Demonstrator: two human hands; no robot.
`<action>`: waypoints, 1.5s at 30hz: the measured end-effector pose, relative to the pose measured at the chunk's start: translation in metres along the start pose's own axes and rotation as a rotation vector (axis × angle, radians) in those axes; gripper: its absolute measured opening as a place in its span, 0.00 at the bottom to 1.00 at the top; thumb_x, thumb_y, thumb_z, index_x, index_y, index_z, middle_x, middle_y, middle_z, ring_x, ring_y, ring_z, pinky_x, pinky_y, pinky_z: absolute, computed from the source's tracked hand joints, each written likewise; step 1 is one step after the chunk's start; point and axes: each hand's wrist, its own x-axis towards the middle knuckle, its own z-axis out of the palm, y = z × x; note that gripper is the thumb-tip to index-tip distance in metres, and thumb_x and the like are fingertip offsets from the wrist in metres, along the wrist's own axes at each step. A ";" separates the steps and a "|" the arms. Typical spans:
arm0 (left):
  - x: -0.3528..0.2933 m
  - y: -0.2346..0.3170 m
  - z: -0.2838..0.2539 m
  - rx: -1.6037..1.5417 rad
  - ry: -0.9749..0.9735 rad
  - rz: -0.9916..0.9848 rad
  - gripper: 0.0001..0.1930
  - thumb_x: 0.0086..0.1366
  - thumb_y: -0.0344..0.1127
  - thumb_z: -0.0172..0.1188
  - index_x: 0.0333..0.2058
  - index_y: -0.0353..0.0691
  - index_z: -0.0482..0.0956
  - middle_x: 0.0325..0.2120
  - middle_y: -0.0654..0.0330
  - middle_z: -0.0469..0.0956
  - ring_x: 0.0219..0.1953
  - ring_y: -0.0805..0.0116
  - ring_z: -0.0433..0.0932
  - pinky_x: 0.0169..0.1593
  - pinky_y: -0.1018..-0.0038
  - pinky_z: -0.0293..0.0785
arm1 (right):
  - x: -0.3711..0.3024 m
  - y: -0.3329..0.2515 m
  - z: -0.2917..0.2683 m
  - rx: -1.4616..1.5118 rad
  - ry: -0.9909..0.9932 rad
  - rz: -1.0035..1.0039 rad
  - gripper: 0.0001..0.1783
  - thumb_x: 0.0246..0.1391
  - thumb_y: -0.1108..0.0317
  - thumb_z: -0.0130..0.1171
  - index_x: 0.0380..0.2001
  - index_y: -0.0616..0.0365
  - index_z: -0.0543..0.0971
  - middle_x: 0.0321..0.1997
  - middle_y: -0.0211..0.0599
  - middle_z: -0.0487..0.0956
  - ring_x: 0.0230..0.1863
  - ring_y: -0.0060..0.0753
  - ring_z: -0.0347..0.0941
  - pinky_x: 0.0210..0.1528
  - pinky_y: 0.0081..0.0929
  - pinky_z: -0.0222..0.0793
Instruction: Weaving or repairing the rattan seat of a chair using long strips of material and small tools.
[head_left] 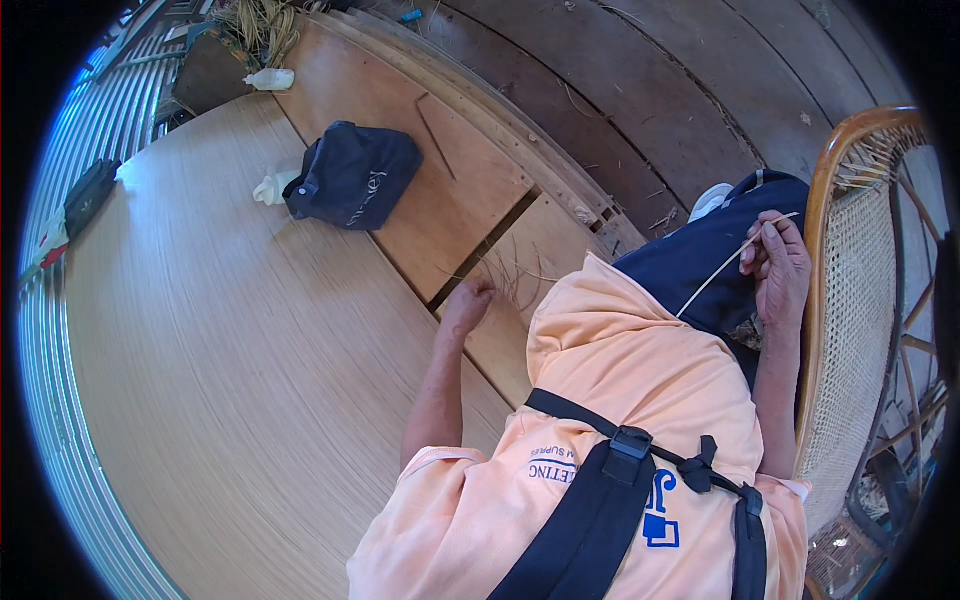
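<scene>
My right hand (780,268) is raised beside a chair with a woven cane panel (848,330). It pinches a thin, pale cane strip (715,272), which slants down to the left over my dark trousers. Farther left, my left hand (468,304) rests on the wooden boards, its fingers curled inward. Thin brown fibre strands (515,278) lie scattered right by those fingers. Whether any strand is between them is hidden.
A dark blue cloth bag (355,178) sits on the boards, a white bottle (270,190) partly behind it. Another white bottle (270,79) lies near a bundle of dry fibres (262,32). A light wood-grain panel (230,400) spreads at left, dark floor planks (640,90) at upper right.
</scene>
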 end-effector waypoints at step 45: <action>-0.026 0.444 0.098 0.138 -0.264 0.859 0.10 0.59 0.35 0.57 0.32 0.33 0.78 0.23 0.58 0.76 0.23 0.76 0.69 0.31 0.77 0.67 | -0.009 -0.071 -0.120 0.158 0.380 -0.141 0.03 0.53 0.72 0.51 0.29 0.57 0.74 0.23 0.30 0.74 0.19 0.17 0.70 0.17 0.13 0.63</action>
